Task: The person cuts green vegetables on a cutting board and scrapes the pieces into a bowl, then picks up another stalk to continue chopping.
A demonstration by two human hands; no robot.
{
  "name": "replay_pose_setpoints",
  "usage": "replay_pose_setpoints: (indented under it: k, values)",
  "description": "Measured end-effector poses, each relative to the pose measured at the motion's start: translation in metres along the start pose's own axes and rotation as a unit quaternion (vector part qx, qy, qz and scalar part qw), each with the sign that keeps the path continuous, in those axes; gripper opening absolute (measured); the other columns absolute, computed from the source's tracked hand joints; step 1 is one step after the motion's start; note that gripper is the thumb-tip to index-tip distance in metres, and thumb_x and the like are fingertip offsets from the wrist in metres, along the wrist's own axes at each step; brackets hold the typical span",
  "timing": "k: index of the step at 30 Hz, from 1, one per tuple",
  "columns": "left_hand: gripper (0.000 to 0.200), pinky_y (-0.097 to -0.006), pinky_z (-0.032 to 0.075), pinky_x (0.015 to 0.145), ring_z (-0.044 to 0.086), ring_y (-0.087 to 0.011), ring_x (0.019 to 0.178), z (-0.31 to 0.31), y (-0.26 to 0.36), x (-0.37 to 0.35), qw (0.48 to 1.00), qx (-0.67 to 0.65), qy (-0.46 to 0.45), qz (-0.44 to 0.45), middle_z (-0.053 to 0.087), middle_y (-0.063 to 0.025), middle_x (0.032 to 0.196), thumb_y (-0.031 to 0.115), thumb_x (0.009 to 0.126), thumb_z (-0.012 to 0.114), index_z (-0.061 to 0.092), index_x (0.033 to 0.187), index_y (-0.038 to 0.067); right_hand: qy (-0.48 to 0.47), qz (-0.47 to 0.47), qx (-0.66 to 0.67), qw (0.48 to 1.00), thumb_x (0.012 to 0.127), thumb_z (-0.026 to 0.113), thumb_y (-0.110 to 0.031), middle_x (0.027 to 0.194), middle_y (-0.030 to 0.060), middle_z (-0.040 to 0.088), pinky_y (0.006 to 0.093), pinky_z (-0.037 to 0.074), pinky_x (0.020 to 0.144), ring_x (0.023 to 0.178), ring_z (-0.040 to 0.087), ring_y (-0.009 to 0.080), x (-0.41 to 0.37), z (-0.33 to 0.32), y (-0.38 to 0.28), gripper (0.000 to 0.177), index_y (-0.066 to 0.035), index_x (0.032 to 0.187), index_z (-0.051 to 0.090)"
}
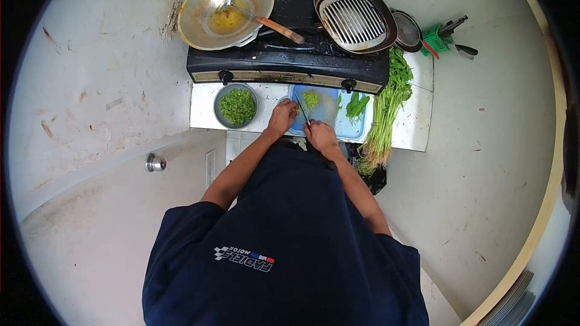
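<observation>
A blue cutting board (328, 122) lies on the white counter, with a small heap of chopped greens (310, 99) near its top. At the board's lower edge my right hand (322, 135) is closed round the handle of a knife (301, 107), whose blade points up and to the left. My left hand (283, 116) is beside the blade at the board's left edge, fingers bent together; what they hold, if anything, is too small to name. Left of it stands a grey bowl (217, 115) of chopped greens. Loose leaves (357, 107) lie in a light blue tray (350, 131) on the right.
Behind the board is a black stove (290, 60) bearing a wok (257, 0) with a wooden-handled ladle (281, 29) and a grill pan (380, 9). Long-stemmed greens (386, 105) hang over the counter's front edge. A green basket (436, 37) holds knives at the right.
</observation>
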State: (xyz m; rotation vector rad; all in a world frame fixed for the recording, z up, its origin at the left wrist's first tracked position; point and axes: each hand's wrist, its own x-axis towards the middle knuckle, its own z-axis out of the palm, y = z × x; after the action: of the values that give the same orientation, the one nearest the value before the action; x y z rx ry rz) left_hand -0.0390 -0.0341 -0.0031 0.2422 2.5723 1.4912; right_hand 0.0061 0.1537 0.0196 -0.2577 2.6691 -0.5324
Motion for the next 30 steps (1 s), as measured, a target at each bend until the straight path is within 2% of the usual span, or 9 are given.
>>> replay_pose_setpoints:
  k: [9,21,24,27,30]
  values:
    - [0.014,-0.0439,0.055,0.076,0.067,-0.0352,0.084,-0.004,0.003,0.001,1.0,0.019,-0.012,0.001,0.063,-0.0169,0.086,-0.004,0.081,0.07,0.068,0.094,0.0,0.029,-0.016,-0.011,0.999,0.102,0.053,-0.038,0.08,0.0243,0.072,0.0532,0.057,0.073,0.075,0.071,0.0449,-0.019,0.006,0.007,0.041,0.0,0.095,0.069]
    - [0.017,-0.0455,0.053,0.076,0.064,-0.0368,0.083,0.001,-0.004,0.001,1.0,0.009,-0.009,0.004,0.061,-0.018,0.084,-0.005,0.081,0.069,0.069,0.097,0.0,0.056,-0.028,0.001,0.998,0.1,0.057,-0.035,0.077,0.0248,0.07,0.0533,0.057,0.07,0.074,0.07,0.045,-0.014,0.004,0.001,0.037,-0.001,0.09,0.069]
    - [0.015,-0.0424,0.055,0.075,0.069,-0.0325,0.08,0.003,-0.012,0.002,0.999,0.043,-0.015,0.021,0.062,-0.0159,0.088,0.002,0.086,0.07,0.07,0.1,0.002,0.036,-0.019,-0.004,0.999,0.1,0.055,-0.034,0.082,0.0253,0.071,0.0529,0.057,0.072,0.076,0.071,0.0447,-0.024,-0.001,0.002,0.038,0.0,0.092,0.07]
    - [0.019,-0.0467,0.053,0.077,0.064,-0.0388,0.084,0.0,-0.006,0.001,1.0,0.001,-0.026,0.0,0.061,-0.0188,0.086,-0.007,0.08,0.066,0.069,0.098,0.0,0.018,-0.012,-0.004,1.0,0.1,0.054,-0.033,0.084,0.0258,0.072,0.0526,0.058,0.073,0.077,0.071,0.0448,-0.023,-0.007,-0.002,0.039,0.001,0.093,0.07]
    - [0.019,-0.0473,0.052,0.078,0.064,-0.0392,0.085,-0.005,0.003,0.0,0.999,0.023,-0.021,0.014,0.061,-0.0189,0.086,-0.007,0.08,0.065,0.068,0.097,0.0,0.036,-0.011,0.005,0.999,0.1,0.056,-0.034,0.082,0.0264,0.071,0.0532,0.057,0.074,0.077,0.07,0.0454,-0.011,0.0,-0.004,0.038,0.0,0.092,0.07]
